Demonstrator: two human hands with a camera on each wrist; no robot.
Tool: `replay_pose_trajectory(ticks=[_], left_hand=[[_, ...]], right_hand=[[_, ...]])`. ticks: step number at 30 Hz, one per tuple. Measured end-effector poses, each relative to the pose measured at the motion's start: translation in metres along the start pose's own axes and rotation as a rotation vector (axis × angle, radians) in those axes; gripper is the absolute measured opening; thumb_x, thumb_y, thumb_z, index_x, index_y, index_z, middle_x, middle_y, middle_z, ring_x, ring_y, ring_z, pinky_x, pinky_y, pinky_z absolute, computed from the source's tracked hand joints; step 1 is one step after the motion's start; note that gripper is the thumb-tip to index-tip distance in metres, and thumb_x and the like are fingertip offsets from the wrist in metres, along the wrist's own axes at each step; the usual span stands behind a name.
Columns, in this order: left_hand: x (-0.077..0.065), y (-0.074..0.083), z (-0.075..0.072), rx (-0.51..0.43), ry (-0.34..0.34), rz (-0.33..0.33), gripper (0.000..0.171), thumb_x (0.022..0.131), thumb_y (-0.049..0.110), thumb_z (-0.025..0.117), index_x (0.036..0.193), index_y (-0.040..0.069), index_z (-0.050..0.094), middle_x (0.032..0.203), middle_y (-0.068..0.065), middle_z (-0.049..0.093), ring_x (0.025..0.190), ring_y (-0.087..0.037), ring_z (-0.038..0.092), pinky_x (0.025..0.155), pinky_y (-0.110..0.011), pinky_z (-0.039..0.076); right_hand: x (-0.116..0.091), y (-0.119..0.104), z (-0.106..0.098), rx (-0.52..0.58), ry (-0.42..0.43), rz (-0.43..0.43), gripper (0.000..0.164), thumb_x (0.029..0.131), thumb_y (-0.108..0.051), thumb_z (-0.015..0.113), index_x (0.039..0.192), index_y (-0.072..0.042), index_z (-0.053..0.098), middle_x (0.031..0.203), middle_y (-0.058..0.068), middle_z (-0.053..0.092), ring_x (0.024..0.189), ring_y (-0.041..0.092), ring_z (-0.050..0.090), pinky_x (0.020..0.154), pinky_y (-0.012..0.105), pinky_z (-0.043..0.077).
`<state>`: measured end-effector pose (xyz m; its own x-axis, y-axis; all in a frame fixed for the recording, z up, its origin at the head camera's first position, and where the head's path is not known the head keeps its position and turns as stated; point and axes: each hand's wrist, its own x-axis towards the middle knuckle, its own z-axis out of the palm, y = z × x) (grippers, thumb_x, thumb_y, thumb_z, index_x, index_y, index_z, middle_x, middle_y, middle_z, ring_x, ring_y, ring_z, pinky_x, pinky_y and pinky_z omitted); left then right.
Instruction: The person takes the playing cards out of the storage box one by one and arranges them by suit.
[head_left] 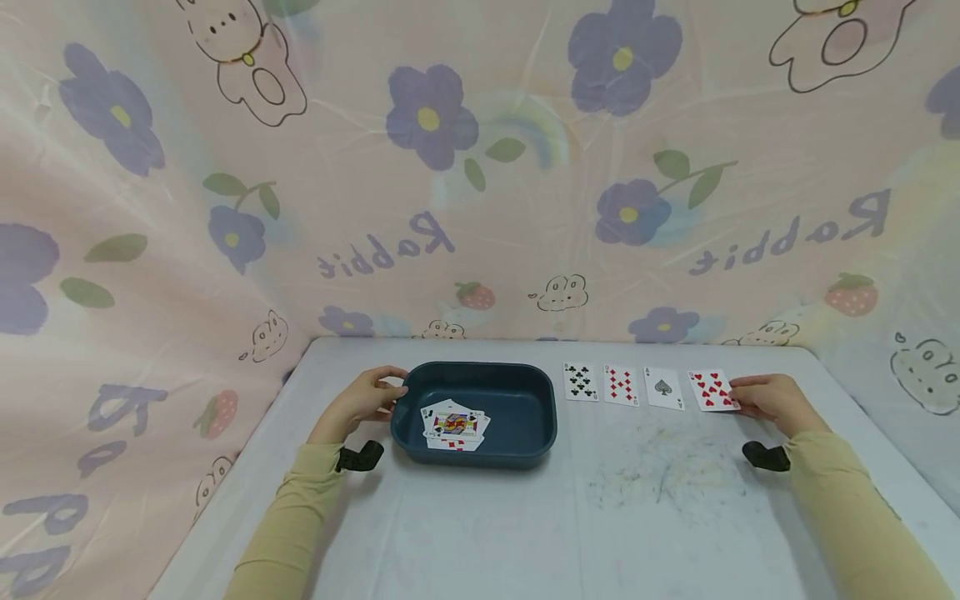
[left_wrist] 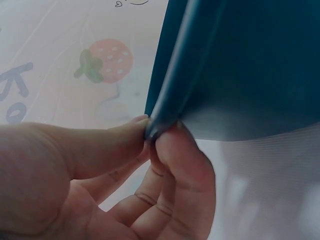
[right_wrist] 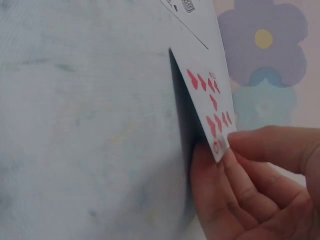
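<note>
A dark blue rectangular tray point(head_left: 480, 458) stands on the table, and my left hand point(head_left: 363, 402) pinches its left rim between thumb and fingers; the left wrist view shows that grip close up. Inside lie several overlapping playing cards point(head_left: 455, 425), a face card on top. My right hand point(head_left: 772, 402) pinches the right edge of a hearts card point(head_left: 711, 390), thumb above and fingers beneath. In the right wrist view this hearts card point(right_wrist: 212, 107) is tilted, its held edge raised off the table.
Left of the held card, a row holds the ace of spades point(head_left: 663, 389), a diamonds card point(head_left: 621, 386) and a clubs card point(head_left: 581, 382), all face up. The white table point(head_left: 480, 533) has smudges at right. A patterned cloth point(head_left: 510, 208) hangs behind and at the sides.
</note>
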<state>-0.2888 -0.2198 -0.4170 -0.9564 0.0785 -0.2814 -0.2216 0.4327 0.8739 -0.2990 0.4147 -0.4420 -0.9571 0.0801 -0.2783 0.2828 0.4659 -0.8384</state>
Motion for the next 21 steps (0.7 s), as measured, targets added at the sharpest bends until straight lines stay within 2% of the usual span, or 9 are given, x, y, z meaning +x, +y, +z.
replay_pose_trajectory(ticks=[5,8,21], left_hand=[[-0.0003,-0.0003,0.0001,-0.003,0.003,0.002,0.035,0.096,0.015,0.06,0.13,0.01,0.053,0.097,-0.019,0.058,0.072,-0.02,0.057,0.061,-0.032,0.052],[-0.0003,0.0,0.0003,-0.001,0.004,-0.002,0.035,0.096,0.015,0.059,0.13,0.01,0.053,0.098,-0.019,0.058,0.073,-0.021,0.057,0.061,-0.031,0.052],[0.0001,-0.0008,-0.0001,0.001,0.004,-0.003,0.036,0.096,0.016,0.06,0.131,0.011,0.053,0.1,-0.019,0.058,0.074,-0.021,0.056,0.062,-0.032,0.052]], right_hand=[[0.0,0.0002,-0.0008,-0.04,0.031,0.01,0.047,0.095,-0.009,0.054,0.13,0.021,0.041,0.101,0.015,0.064,0.076,0.01,0.06,0.07,0.028,0.054],[0.0011,0.0006,-0.001,-0.032,0.052,0.026,0.046,0.096,-0.008,0.051,0.131,0.02,0.041,0.104,0.019,0.063,0.076,0.009,0.06,0.07,0.028,0.054],[-0.0003,0.0004,-0.0006,0.025,0.032,-0.001,0.051,0.099,-0.014,0.05,0.132,0.022,0.036,0.09,-0.001,0.063,0.075,0.002,0.059,0.071,0.026,0.053]])
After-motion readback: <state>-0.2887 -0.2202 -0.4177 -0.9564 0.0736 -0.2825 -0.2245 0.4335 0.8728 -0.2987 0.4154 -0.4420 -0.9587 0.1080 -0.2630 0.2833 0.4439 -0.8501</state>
